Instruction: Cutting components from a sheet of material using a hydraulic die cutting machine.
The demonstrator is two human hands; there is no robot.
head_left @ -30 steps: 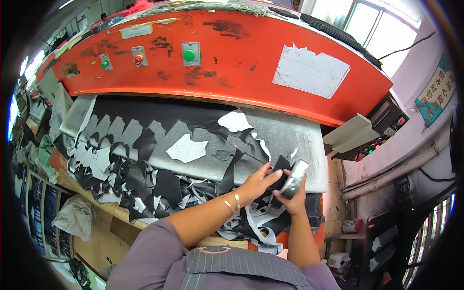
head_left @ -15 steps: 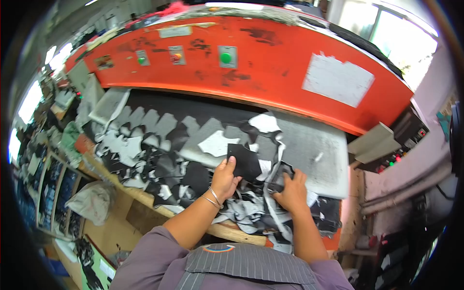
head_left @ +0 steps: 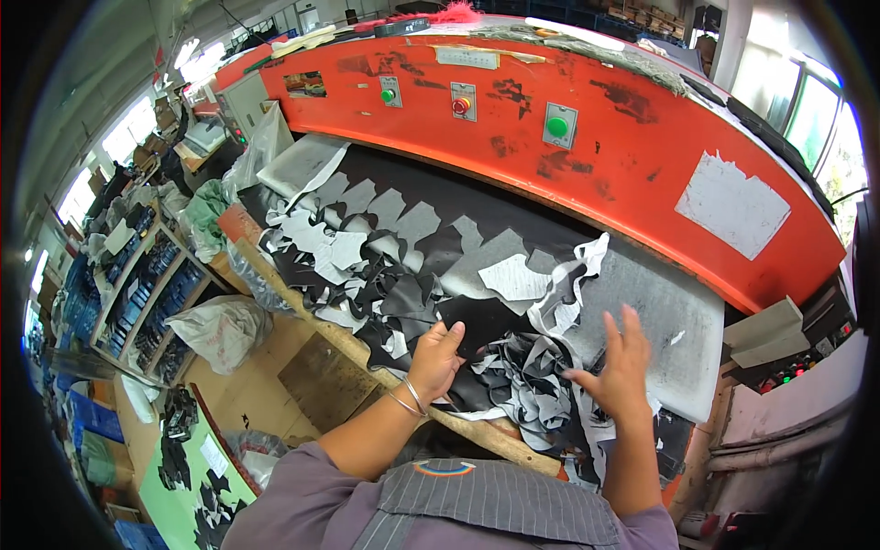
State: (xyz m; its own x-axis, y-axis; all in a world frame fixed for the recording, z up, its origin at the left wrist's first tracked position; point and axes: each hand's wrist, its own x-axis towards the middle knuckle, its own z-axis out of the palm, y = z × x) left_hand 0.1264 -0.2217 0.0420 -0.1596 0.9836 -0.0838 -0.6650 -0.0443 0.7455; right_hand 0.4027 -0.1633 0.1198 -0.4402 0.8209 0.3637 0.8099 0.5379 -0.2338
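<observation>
My left hand [head_left: 436,362], with bangles at its wrist, is closed on the near edge of a black sheet piece [head_left: 477,321] that looks like leather. To its right, my right hand [head_left: 619,371] is open, its fingers spread above the grey cutting board [head_left: 674,344] with nothing in them. Between the hands lies a heap of black and white scraps [head_left: 532,385]. Beyond it rests a white-backed offcut [head_left: 515,278], and a curled strip [head_left: 577,284] sits near my right fingertips.
An orange-red machine beam [head_left: 513,119] spans the far side, with a green button [head_left: 557,126] and a red knob [head_left: 461,105]. More cut scraps [head_left: 325,243] cover the board's left part. A wooden rail [head_left: 339,344] edges the near side. A whitish sack [head_left: 220,330] stands at the left.
The view has swung left. My right hand has let go of the dark frame-like tool it gripped, and its fingers have spread. My left hand keeps the black piece, now lower toward the scraps.
</observation>
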